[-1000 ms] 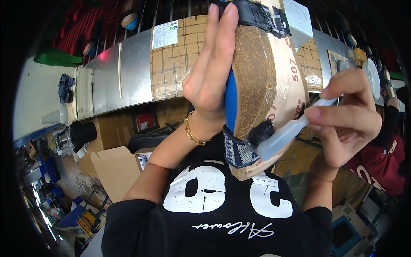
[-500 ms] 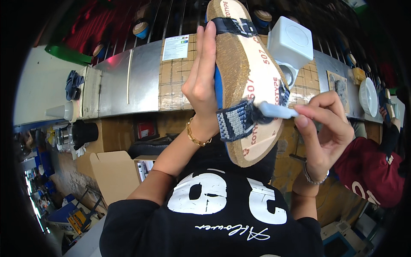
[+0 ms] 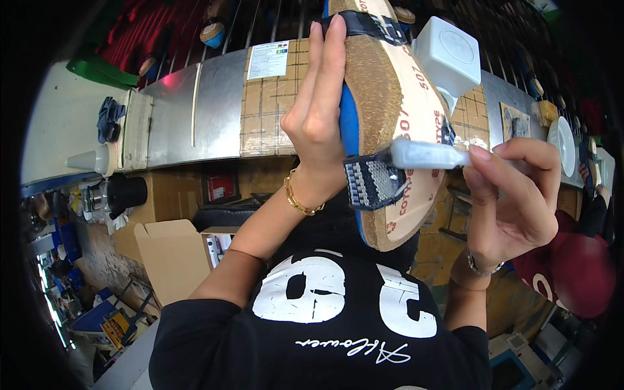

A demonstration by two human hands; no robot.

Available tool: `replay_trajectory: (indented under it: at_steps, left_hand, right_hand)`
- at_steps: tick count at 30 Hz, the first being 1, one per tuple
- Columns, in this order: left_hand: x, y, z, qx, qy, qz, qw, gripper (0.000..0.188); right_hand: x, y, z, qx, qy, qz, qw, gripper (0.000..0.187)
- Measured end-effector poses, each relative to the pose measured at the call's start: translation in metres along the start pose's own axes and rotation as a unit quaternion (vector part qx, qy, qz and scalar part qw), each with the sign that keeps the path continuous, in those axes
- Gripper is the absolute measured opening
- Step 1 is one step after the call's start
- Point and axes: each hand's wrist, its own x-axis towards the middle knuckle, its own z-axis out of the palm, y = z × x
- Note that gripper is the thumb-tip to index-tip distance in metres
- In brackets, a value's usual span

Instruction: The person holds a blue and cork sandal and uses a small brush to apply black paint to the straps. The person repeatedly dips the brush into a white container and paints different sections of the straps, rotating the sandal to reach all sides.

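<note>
Sandal (image 3: pixel 389 117) cut off at top, left hand (image 3: pixel 316 127) partly hidden, maroon garment (image 3: pixel 583 281) blurred

A metal bench (image 3: pixel 169 123) carries taped cardboard (image 3: pixel 268 112) and a pale strip (image 3: pixel 195 104).

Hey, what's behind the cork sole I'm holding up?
Behind the cork sole, brown cardboard shows on both sides, lying on a metal bench; a white container shows past its right edge. Whatever sits directly behind the sole is covered.

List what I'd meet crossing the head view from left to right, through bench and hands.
Dark cloth → thin pale strip → left hand → sandal → pale translucent tool → right hand → white bowl.
</note>
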Motion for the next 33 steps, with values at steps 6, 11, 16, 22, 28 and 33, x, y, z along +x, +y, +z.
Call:
replay_trajectory:
  at_steps: [6,11,16,22,28,33]
  left_hand:
    - [0.005,-0.018,0.012,0.023,0.07,0.101,0.992,0.076]
    - [-0.002,-0.013,0.004,0.019,0.028,0.055,0.998,0.076]
    - [-0.002,0.001,-0.008,0.032,-0.031,0.006,0.999,0.076]
    - [0.001,-0.002,-0.003,0.012,-0.008,-0.001,1.0,0.071]
    - [-0.003,-0.008,-0.01,0.035,-0.009,-0.034,0.999,0.07]
    - [0.0,-0.001,-0.01,0.015,-0.032,-0.082,0.996,0.079]
  right_hand:
    - [0.0,0.009,-0.002,0.048,-0.016,-0.028,0.998,0.032]
    - [0.0,0.012,-0.007,0.085,-0.068,-0.009,0.994,0.027]
    - [0.007,0.017,-0.016,0.117,-0.106,0.003,0.987,0.023]
    - [0.001,0.006,-0.011,0.133,-0.061,0.068,0.987,0.025]
    - [-0.022,-0.013,0.006,-0.064,0.018,-0.035,0.997,0.027]
    - [-0.029,-0.012,0.005,-0.032,0.021,-0.062,0.997,0.046]
